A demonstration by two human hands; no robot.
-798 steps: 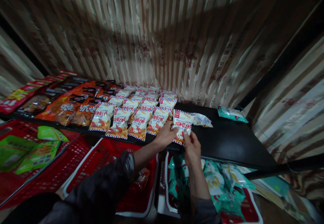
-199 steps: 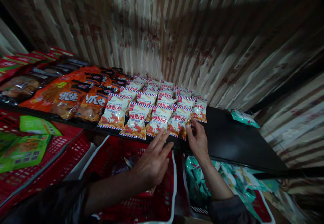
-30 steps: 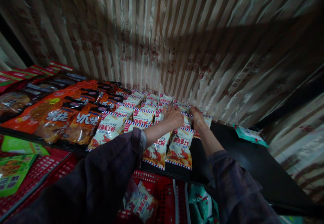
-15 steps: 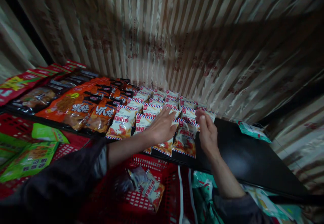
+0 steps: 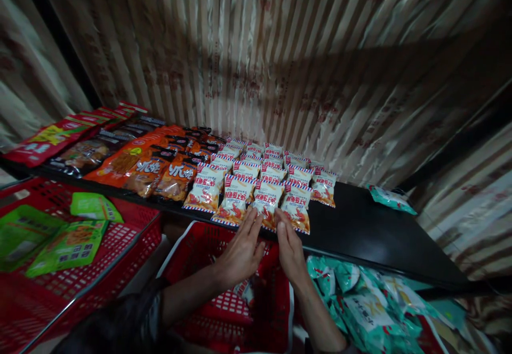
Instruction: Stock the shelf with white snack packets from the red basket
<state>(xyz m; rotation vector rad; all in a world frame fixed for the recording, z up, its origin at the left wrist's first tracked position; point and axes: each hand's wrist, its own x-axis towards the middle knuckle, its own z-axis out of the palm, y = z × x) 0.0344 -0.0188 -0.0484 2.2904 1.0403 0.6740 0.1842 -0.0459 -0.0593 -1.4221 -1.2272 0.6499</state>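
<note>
Rows of white snack bags with red lettering and striped edges stand on a black shelf point(image 5: 362, 231). My left hand point(image 5: 240, 252) is open, its fingers stretched toward the lower edge of a front-row snack bag point(image 5: 266, 199). On the other side of that bag's bottom, my right hand point(image 5: 291, 250) is open too, fingers extended and close to the front-right snack bag point(image 5: 295, 204). Whether the fingertips press on the bags I cannot tell. Under my hands is a red basket point(image 5: 192, 242) with a few packets inside, partly hidden by my left arm.
Orange snack packs point(image 5: 176, 175) and red packs point(image 5: 48, 143) line the shelf's left. Green packets point(image 5: 74, 244) lie in another red basket point(image 5: 136, 226). Teal bags point(image 5: 368, 308) are heaped below right; one teal bag point(image 5: 391, 199) lies on the shelf. A striped curtain point(image 5: 256, 55) hangs behind.
Both hands have come down and back from over the bags to the shelf's front edge, and closer together. The front bags now show fully. The view has shifted slightly.
</note>
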